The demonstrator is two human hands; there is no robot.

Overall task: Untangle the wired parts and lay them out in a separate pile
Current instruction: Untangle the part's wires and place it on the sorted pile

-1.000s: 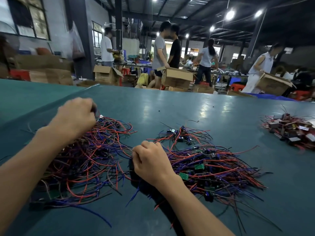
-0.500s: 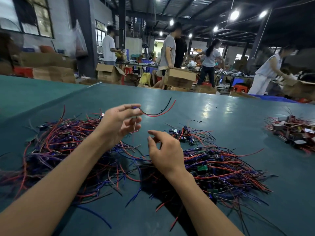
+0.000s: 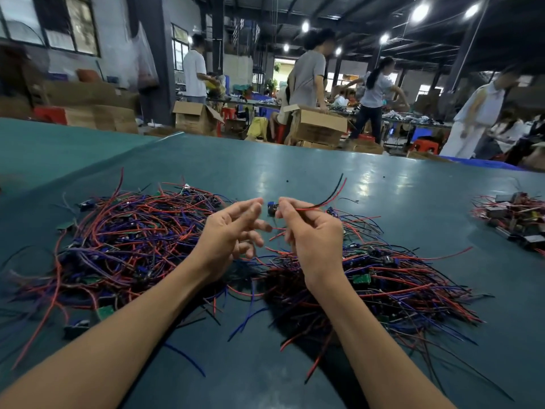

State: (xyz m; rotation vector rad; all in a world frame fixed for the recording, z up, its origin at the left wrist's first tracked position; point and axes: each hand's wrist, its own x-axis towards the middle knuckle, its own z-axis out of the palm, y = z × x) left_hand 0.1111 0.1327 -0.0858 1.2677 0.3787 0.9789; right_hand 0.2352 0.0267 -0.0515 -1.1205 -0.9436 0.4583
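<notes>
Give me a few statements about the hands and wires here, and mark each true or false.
1. The right hand pinches a red-and-black wire. True.
2. The left hand grips a bundle of wires. False: its fingers are loose and hold nothing.
3. Wires lie heaped on both sides of the hands. True: a left pile and a right pile.
4. The table is red. False: it is teal.
</notes>
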